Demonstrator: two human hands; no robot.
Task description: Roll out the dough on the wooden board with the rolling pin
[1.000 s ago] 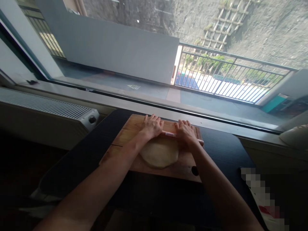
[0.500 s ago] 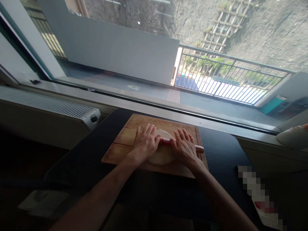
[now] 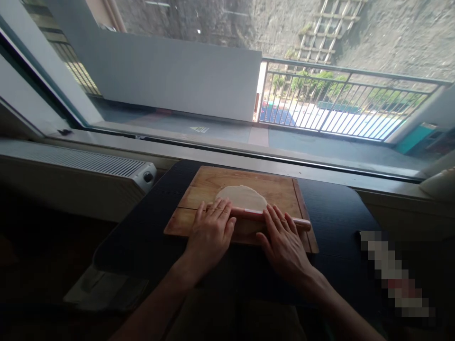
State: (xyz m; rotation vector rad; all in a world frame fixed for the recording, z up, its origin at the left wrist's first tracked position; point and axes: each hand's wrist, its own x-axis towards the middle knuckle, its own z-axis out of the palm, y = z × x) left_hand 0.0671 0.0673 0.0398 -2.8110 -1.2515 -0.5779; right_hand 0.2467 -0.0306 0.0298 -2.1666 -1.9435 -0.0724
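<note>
A flat, pale sheet of dough (image 3: 243, 195) with a rounded far edge lies on a wooden board (image 3: 273, 180). Across its near part runs a wooden rolling pin (image 3: 249, 214), reddish in the middle, its right end (image 3: 303, 224) sticking out past my fingers. My left hand (image 3: 211, 227) rests palm down over the left part of the pin, fingers stretched forward. Over the right part lies my right hand (image 3: 284, 237), also flat, thumb apart from the fingers. Neither hand wraps around the pin. My hands and the pin hide the dough's near side.
The board sits on a black table (image 3: 334, 213) against the window sill (image 3: 227, 156). A white radiator (image 3: 106, 163) stands to the left. At the right table edge is a pixelated pale object (image 3: 391, 274). Beyond the glass are a railing (image 3: 320, 104) and a walkway.
Both hands and the rolling pin have moved toward me, baring more of the dough's far part. My fingers lie further back on the pin. The camera view has shifted slightly.
</note>
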